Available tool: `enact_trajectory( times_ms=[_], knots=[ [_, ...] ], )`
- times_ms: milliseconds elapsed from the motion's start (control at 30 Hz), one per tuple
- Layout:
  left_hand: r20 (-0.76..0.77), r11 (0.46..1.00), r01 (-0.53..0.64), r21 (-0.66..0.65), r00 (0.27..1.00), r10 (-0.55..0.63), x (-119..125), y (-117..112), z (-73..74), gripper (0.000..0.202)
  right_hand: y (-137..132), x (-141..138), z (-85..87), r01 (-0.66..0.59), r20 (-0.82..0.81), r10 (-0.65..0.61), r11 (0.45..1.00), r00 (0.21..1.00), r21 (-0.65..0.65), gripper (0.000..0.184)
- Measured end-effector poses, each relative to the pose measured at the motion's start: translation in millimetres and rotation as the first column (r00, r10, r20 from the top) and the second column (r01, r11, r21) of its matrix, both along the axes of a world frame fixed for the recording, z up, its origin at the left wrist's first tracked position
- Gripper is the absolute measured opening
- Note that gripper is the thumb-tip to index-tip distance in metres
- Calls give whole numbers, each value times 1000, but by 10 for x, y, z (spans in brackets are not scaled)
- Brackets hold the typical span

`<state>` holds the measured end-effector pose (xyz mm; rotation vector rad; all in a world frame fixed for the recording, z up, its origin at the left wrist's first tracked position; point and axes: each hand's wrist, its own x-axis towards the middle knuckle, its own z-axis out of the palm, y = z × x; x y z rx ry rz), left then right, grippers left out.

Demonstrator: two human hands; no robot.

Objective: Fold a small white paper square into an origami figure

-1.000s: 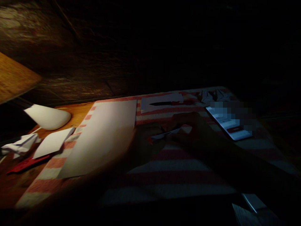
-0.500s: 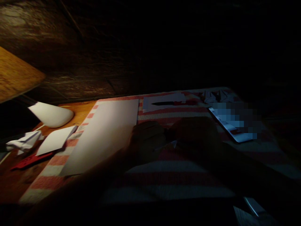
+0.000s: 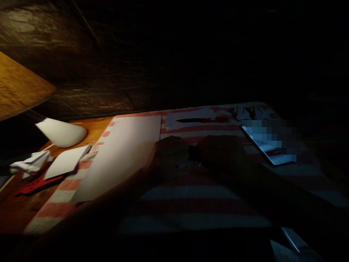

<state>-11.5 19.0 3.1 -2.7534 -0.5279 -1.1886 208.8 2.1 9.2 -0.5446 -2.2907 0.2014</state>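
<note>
The scene is very dark. My left hand [image 3: 169,156] and my right hand [image 3: 220,154] sit close together over a red-and-white striped cloth [image 3: 201,207], fingers curled round a small pale piece of paper [image 3: 188,163] that barely shows between them. A large white sheet [image 3: 122,153] lies just left of my left hand. Farther back, a knife with a dark blade and red handle [image 3: 201,119] rests on a white paper.
A lit phone [image 3: 268,145] lies to the right of my hands. At the left stand a white lamp [image 3: 61,133], a folded white card [image 3: 67,162], crumpled paper [image 3: 29,163] and a red strip [image 3: 36,183] on a wooden table [image 3: 16,207]. Folded paper shapes [image 3: 251,112] lie at the back right.
My hands have drawn closer together, covering most of the small paper that showed clearly between them a second ago.
</note>
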Motion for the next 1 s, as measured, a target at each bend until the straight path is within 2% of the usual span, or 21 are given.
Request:
enact_trajectory(
  times_ms=[200, 333, 433, 567, 867, 1000],
  knots=[
    [6, 1000, 10, -19, 1000, -10, 25, -1, -33, 32, 34, 0, 8, -60, -13, 61, 995, 998, 74, 22],
    [-9, 1000, -9, -30, 1000, 9, 38, -19, -32, 26, 4, 17, 46, -21, 55, 16, 996, 998, 83, 21],
    [-4, 1000, -17, -7, 1000, 17, 37, -20, -19, 27, -29, 11, 55, 1, 26, -2, 998, 1000, 57, 18],
    [6, 999, -36, 5, 999, 36, 33, -10, -3, 28, -37, -9, 38, -40, -84, 43, 998, 996, 40, 8],
    [13, 999, -32, -6, 999, 33, 31, 8, -15, 27, -33, -15, 70, -68, -125, 65, 998, 990, -15, 19],
    [-11, 998, -44, 33, 999, 44, 21, 36, -51, 27, -42, -21, 83, -78, -115, 73, 996, 991, -44, 24]
  ],
)
